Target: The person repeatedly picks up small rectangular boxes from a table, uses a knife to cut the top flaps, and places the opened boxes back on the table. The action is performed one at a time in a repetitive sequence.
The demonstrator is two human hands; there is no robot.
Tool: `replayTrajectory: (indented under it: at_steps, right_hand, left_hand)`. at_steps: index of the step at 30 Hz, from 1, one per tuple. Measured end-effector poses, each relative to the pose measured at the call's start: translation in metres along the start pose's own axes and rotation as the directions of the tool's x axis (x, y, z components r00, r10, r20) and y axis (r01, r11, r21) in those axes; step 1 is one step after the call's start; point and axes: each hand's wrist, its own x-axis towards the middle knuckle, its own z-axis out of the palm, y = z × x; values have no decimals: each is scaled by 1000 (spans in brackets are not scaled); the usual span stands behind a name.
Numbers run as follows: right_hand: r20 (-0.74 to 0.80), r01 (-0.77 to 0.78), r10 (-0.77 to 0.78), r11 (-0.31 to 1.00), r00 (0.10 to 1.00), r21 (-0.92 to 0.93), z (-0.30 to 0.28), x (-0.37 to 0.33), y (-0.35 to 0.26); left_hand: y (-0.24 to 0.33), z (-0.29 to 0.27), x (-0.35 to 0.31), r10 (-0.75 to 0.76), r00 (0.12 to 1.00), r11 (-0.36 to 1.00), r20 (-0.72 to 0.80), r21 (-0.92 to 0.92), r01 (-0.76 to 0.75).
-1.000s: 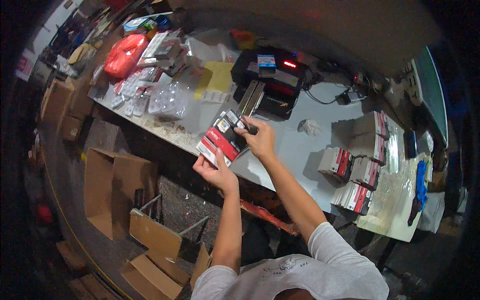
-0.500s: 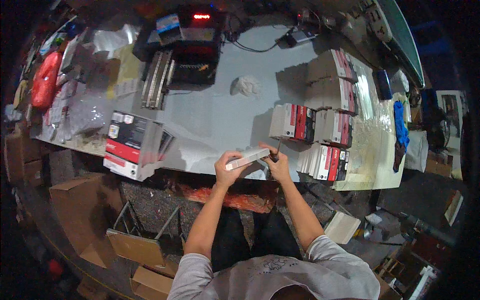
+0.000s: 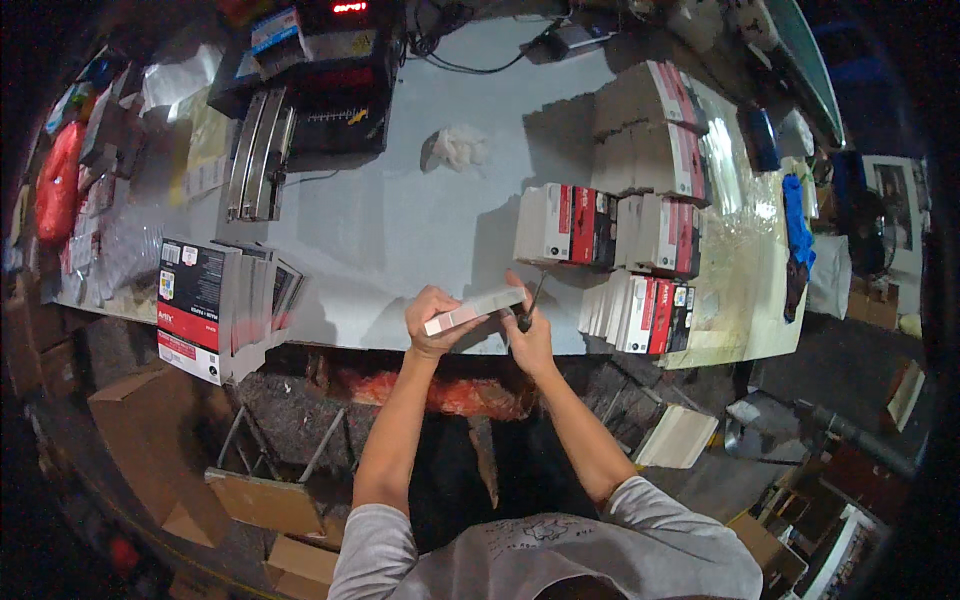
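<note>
Just over the table's near edge, my left hand (image 3: 430,320) is closed around one end of a thick paper pad (image 3: 472,313), its pale edge turned up. My right hand (image 3: 530,338) is at the pad's other end, with fingers against it. That hand also grips a thin, pointed tool with a dark handle (image 3: 526,321); its narrow shaft (image 3: 540,290) sticks up away from me. What kind of tool it is I cannot tell. Beyond my right hand stand black, red and white pads (image 3: 580,225) in a row. More such pads (image 3: 195,310) stand at the left front corner.
Further stacks of pads (image 3: 655,160) stand on the right of the grey table (image 3: 390,250). A crumpled white cloth or paper (image 3: 458,147) lies mid-table. Metal bars (image 3: 258,155) lie beside a black machine with a red display (image 3: 350,8). A cardboard box (image 3: 150,440) is at lower left.
The view has shifted, so the table's things appear further left and slightly higher. Both hands still hold the pad and tool, and the pad is slightly more tilted.
</note>
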Motion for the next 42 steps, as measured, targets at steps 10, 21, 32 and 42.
replayTrajectory:
  at_steps: [10, 21, 32, 42]
  right_hand:
    - [117, -178, 311, 770, 943, -612, -61, -70, -70]
    - [350, 141, 261, 586, 899, -798, -35, -99, -89]
    - [368, 179, 294, 513, 882, -840, -23, -97, -101]
    - [276, 60, 508, 400, 816, -914, 31, -67, -71]
  left_hand:
    - [76, 18, -69, -910, 254, 388, -329, -456, 801]
    - [27, 24, -107, -899, 145, 246, -413, -203, 948]
    - [37, 22, -96, -893, 106, 169, -437, -108, 980]
    - [38, 27, -106, -869, 273, 340, -412, -98, 935]
